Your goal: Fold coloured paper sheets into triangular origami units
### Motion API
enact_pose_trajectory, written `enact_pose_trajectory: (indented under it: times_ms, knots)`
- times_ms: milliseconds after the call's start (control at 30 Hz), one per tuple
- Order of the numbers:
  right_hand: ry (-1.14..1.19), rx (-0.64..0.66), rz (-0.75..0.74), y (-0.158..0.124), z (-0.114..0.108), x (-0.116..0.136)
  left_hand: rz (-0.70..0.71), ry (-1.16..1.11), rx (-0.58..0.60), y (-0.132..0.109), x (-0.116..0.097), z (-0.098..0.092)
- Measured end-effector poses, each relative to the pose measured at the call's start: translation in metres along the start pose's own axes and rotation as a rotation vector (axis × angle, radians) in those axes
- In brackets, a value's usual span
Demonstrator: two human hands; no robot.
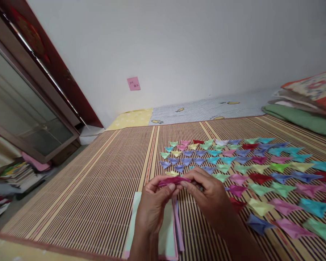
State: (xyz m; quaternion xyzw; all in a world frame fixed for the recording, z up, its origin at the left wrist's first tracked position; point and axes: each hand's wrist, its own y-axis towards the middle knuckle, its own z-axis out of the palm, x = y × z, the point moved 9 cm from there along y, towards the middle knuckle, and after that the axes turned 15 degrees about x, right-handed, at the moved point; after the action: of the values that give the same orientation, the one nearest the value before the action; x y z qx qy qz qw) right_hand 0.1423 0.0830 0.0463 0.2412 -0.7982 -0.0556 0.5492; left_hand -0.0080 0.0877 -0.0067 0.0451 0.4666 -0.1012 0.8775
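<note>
A folded piece of magenta paper (174, 180) is held up in front of me between both hands. My left hand (156, 199) pinches its left end, thumb on the near side. At the right end, my right hand (206, 188) grips it with thumb and fingers. Below my hands lies a stack of coloured paper sheets (168, 232), pale green on top with pink and purple edges showing; my left hand and forearm cover part of it. Rows of small folded paper boats (258, 206) in many colours spread over the mat to the right, some hidden behind my right hand.
A striped bamboo mat (97, 181) covers the bed. Folded bedding (296, 117) and a patterned pillow (317, 87) lie at the far right. A pink note (133, 83) is stuck on the wall. Books (19, 174) sit low at the left, near a glass-panelled door (24, 98).
</note>
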Motion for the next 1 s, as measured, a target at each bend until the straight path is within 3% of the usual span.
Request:
enact_pose_trajectory:
  times_ms: [333,633,833,1000]
  knots:
    - [0.318,-0.102,-0.013,-0.001,0.007,-0.004,0.124,0.119,-0.02,-0.001,-0.009,-0.003]
    - [0.329,-0.137,-0.014,-0.002,0.01,-0.007,0.155,0.299,-0.071,-0.006,-0.016,-0.003]
    - [0.436,-0.129,0.087,-0.004,0.016,-0.027,0.114,0.324,-0.061,-0.007,-0.014,0.002]
    - [0.425,-0.125,0.072,-0.003,0.014,-0.023,0.148,0.362,-0.064,-0.008,-0.02,0.005]
